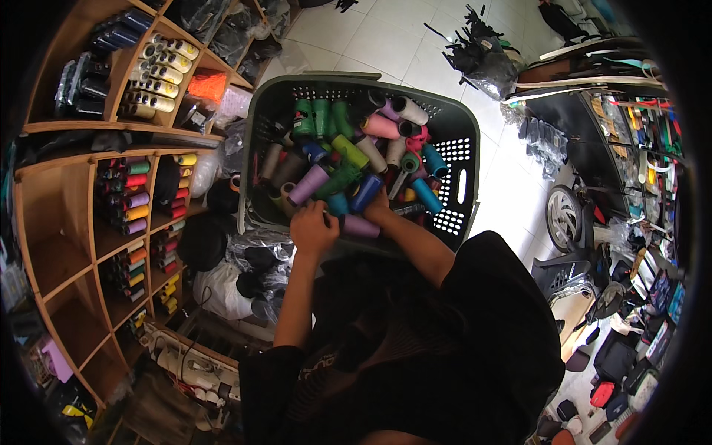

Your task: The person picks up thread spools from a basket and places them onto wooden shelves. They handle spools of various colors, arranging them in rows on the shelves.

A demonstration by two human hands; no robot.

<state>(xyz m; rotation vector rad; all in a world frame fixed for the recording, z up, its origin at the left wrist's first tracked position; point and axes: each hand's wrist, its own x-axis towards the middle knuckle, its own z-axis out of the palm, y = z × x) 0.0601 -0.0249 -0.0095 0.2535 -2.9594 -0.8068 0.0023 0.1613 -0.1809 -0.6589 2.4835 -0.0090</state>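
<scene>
A dark green plastic basket (475, 148) stands in front of me, heaped with thread spools of many colours. My right hand (378, 209) reaches over its near side, fingers closed around a blue thread spool (366, 193). My left hand (314, 228) is at the near left part of the basket with its fingers bent; a small dark patch shows by them, and I cannot make out what they hold. Close to that hand lie a light purple spool (308, 185) and another purple spool (360, 227). Green spools (320, 117) lie at the far side, teal ones (426, 195) toward the right.
Wooden shelves (93, 222) on the left hold rows of coloured spools. Plastic bags (259, 274) lie beside the basket's near left. Across the white tiled floor (504, 200), a bundle of black strips (478, 52), a wheel (565, 217) and cluttered racks (645, 163) stand at the right.
</scene>
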